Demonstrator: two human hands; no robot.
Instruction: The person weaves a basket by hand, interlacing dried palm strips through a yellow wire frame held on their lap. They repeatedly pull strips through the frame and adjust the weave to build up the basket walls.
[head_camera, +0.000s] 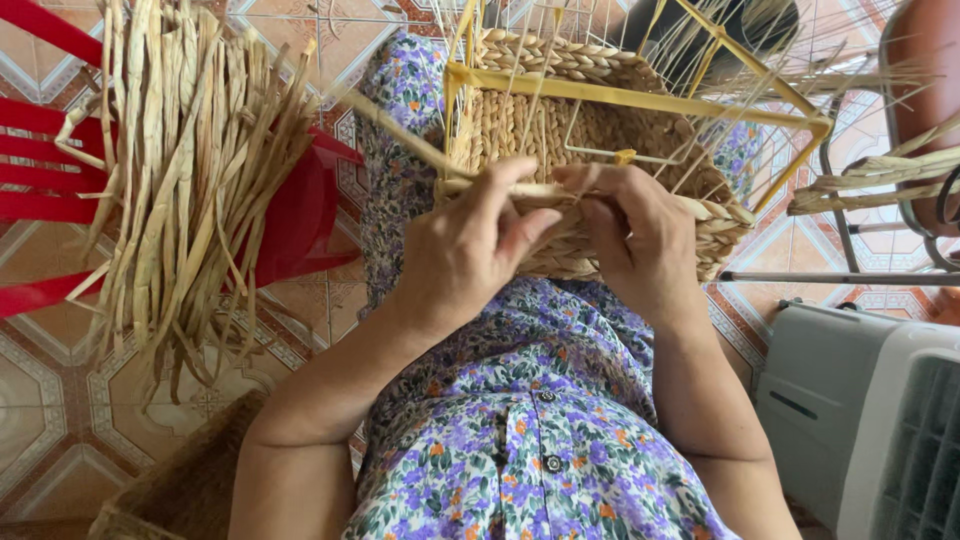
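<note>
Head view, the only one I have: I see my left hand (470, 250) and right hand (635, 240) side by side at the near rim of a half-woven basket (590, 130) resting on my lap; both hands touch the rim, neither is nearer than the other; the left hand's thumb and forefinger are pressed together on a pale flat strand (400, 130), whose long axis runs up and to the left from the pinch, away from my body, its free end reaching towards the bundle; the right hand's fingers are curled down over the braided rim just beside that pinch, thumb hidden, so I cannot tell if it pinches the same strand or only steadies the rim; a yellow wire frame (640, 98) stands inside the basket, thin pale stakes rising through it, too many and too blurred to count.

Counts: one basket, one frame, one working strand in hand, one big bundle of dried strands (180, 170) draped over a red plastic chair (300, 210) to my left, well apart from the hands; a second smaller sheaf (880, 175) lies on a metal stand at right; one grey-white appliance (870, 420) low right; tiled floor (60, 400) below.
</note>
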